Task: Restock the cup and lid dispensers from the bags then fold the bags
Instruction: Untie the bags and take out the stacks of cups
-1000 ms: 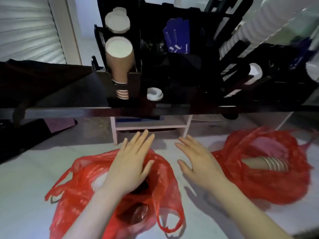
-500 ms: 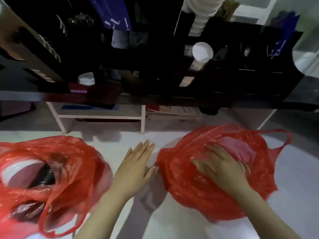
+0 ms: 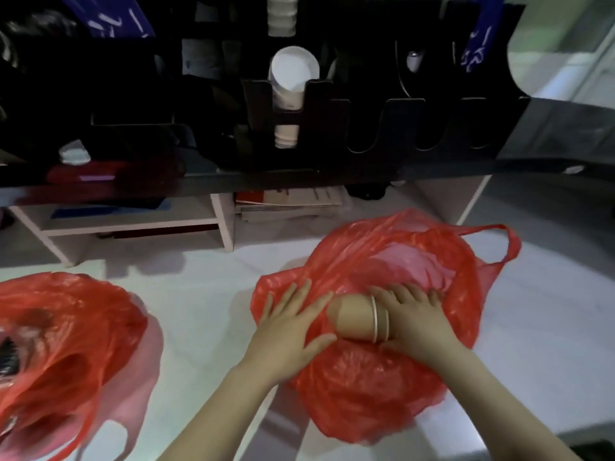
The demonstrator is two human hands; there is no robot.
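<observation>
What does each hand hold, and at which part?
The right hand grips the stack of brown cups at its rim end. The left hand holds nothing; it rests flat on the red bag.

readable text: none | blue packet (image 3: 479, 44): white marks, illegible

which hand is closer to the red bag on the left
Left. The left hand rests on the right bag, a gap from the left bag; the right hand, farther, grips cups.

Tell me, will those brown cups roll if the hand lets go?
Probably a little: the brown cups lie sideways and are round, though the red bag under them should stop them. They look papery, so likely light and squashable if the right hand squeezes.
</observation>
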